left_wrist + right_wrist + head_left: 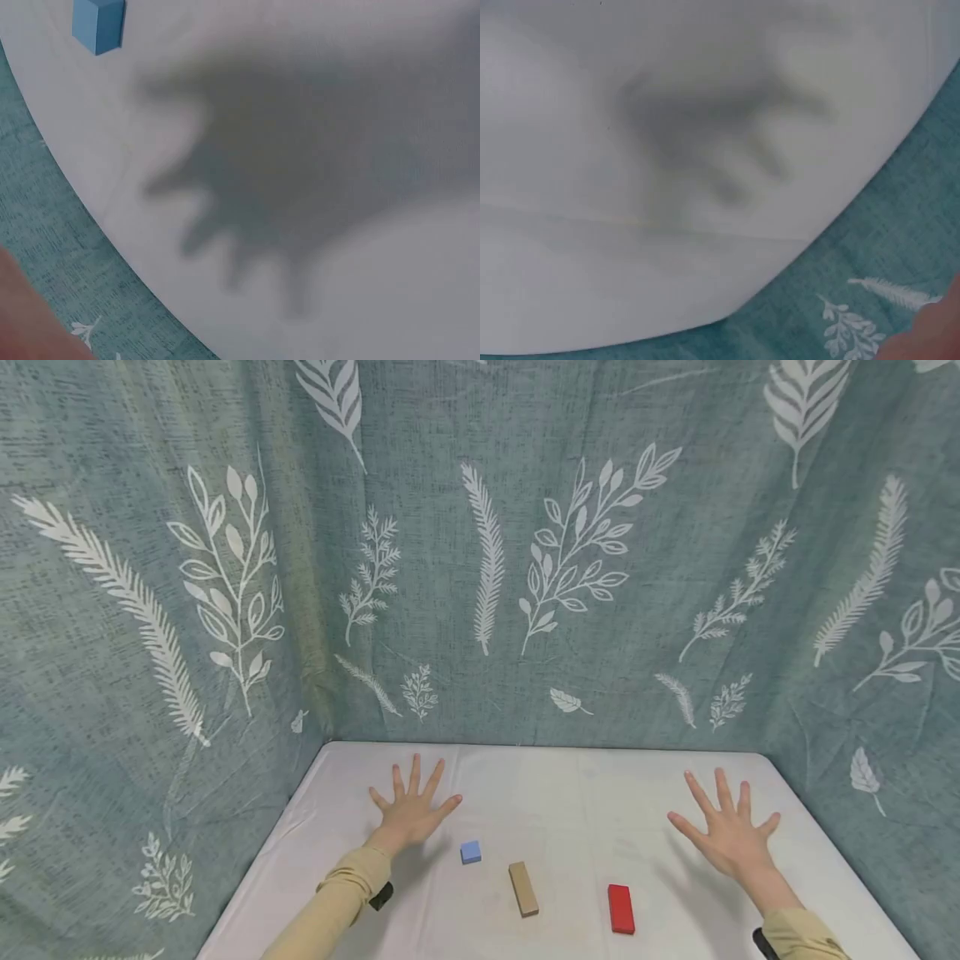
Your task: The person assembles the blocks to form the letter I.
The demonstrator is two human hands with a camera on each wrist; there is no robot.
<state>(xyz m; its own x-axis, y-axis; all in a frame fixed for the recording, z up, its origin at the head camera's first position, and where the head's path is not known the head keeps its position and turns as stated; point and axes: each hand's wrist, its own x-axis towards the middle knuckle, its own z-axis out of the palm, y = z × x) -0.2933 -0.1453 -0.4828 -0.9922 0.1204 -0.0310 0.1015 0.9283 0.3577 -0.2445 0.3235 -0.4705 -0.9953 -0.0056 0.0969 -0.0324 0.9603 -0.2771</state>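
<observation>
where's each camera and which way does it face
Head: head-worn, facing forward and down at table and fabric; left hand and right hand show.
Left wrist: wrist-worn, facing table and blue block; left hand partly shows.
Right wrist: wrist-worn, facing table edge; right hand partly shows.
Head and left wrist share the blue block.

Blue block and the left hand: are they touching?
Apart. The head view shows white tabletop between the left hand and the blue block.
</observation>
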